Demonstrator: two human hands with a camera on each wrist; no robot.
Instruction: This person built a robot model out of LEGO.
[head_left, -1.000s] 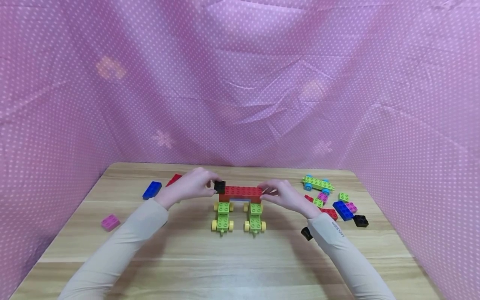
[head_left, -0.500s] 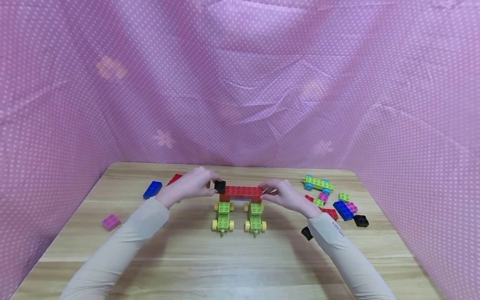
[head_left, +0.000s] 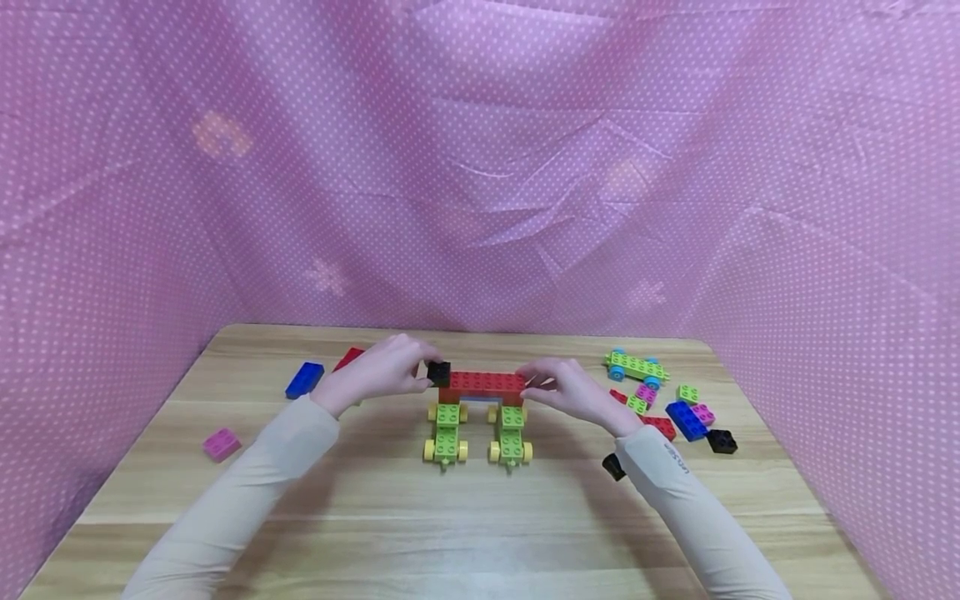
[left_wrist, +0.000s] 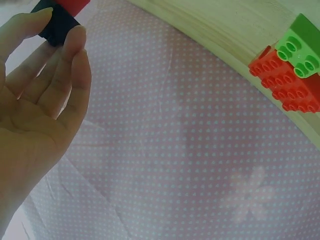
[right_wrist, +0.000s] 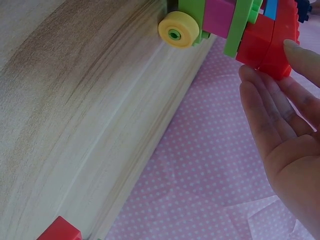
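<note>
- Head view: the left hand [head_left: 375, 372] pinches a small black plastic brick [head_left: 438, 372] between thumb and fingertips, holding it against the left end of the long red plastic brick [head_left: 486, 383]. That red brick spans two green wheeled brick stacks with yellow wheels [head_left: 446, 432], which stand mid-way across the wooden tabletop [head_left: 465, 517].
- The right hand [head_left: 573, 392] grips the right end of the red brick, its fingers curled round that end.
- Compared with the frames one second and half a second back, both hands, the black brick and the red span sit in the same places; no shift is visible.
- Both forearms, in beige sleeves, reach in from the near edge and angle inward, the wrists just above the tabletop.
- Loose bricks lie well apart on the right, among them a green plate on blue wheels [head_left: 636, 366]; a blue brick [head_left: 303, 379] and a pink brick [head_left: 221, 444] lie on the left.
- Left wrist view: the fingers [left_wrist: 67, 65] are nearly straight, with the thumb opposite, and their tips clamp the black brick [left_wrist: 57, 22], which touches a red piece at the frame's top edge. Red and green bricks [left_wrist: 292, 75] lie at the tabletop's edge.
- Right wrist view: the fingers [right_wrist: 270, 100] lie slightly bent beneath the red brick's end [right_wrist: 267, 42], the tips touching it, and the thumb presses from the other side. A yellow wheel [right_wrist: 176, 30] sits just beside it.
</note>
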